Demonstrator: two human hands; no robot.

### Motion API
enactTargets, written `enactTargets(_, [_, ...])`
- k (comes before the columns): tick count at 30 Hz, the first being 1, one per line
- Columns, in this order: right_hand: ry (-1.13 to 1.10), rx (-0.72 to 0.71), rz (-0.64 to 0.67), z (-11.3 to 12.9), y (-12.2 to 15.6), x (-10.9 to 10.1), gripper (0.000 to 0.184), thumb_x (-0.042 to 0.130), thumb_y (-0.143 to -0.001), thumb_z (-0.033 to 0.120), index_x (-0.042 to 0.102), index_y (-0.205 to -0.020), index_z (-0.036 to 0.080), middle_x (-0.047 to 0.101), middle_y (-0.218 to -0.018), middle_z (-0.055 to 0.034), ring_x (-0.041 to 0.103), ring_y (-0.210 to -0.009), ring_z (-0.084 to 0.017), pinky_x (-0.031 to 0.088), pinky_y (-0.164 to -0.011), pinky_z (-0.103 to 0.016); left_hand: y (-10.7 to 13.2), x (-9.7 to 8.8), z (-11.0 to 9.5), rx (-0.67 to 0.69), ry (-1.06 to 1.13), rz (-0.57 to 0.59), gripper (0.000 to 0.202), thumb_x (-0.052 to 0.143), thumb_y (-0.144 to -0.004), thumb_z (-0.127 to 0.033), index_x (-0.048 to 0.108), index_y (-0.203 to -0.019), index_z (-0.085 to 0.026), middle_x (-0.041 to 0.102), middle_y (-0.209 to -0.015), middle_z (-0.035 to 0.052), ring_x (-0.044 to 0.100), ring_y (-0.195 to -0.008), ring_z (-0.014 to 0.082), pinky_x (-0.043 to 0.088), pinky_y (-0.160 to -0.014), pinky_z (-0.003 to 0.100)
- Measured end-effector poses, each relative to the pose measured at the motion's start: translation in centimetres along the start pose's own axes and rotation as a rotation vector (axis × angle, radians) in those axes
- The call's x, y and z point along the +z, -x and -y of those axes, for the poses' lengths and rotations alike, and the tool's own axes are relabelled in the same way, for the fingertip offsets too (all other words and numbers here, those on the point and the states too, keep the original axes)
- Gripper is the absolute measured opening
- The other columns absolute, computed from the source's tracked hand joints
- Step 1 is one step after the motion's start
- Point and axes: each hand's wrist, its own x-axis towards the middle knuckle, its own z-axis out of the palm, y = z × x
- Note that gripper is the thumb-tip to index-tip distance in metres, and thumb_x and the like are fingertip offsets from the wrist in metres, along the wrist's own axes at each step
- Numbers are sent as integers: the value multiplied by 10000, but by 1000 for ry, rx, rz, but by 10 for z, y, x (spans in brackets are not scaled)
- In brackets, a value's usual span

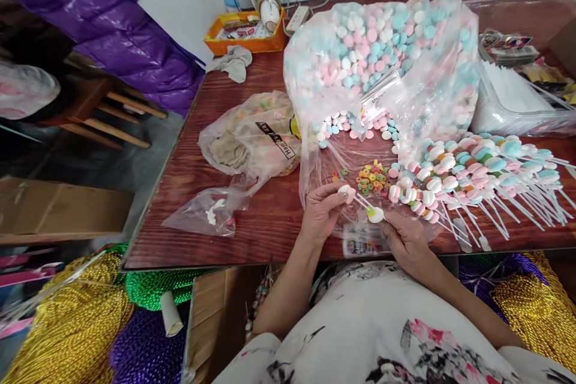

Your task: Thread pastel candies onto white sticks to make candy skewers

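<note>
My left hand (321,209) pinches a white stick with a pale candy piece (347,191) at its top. My right hand (405,239) pinches the other end of the stick, where a white and green candy (375,213) sits. Both hands hover over the near table edge. Just behind them lies a small heap of coloured ring candies (372,179) on clear plastic. To the right is a pile of finished candy skewers (477,171). A big clear bag of pink, blue and white candies (382,48) stands behind.
A wooden table (270,216) carries crumpled plastic bags (252,141) at the left, an orange tray (245,36) at the back, and a pack of white sticks (508,96) at the right. Gold, green and purple bead strands (81,324) lie below.
</note>
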Motion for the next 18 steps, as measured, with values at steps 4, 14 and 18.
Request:
enactTargets(4, [87,-56,10,5,4,-6,188,420,-966,174,581,-876,214,554,-674,2,444,-582,-141,328,-561,-283,0,-7,3,45,-29,-4,265,880,-518,-216,783,-764,-197,760,-718,20,686,-618,132,531,-537,203])
enactTargets(14, [124,-51,12,15,7,-7,199,422,-979,203,579,-859,221,518,-656,4,431,-579,-149,343,-575,-283,5,-15,6,1,32,26,272,889,-518,-219,789,-771,-200,762,-718,21,672,-586,114,517,-509,185])
enactTargets(18, [153,-54,29,14,7,-6,188,420,-974,185,587,-894,218,544,-673,-2,451,-585,-152,347,-578,-286,9,-16,9,52,4,65,293,907,-524,-258,801,-794,-217,769,-759,25,691,-650,133,569,-621,228])
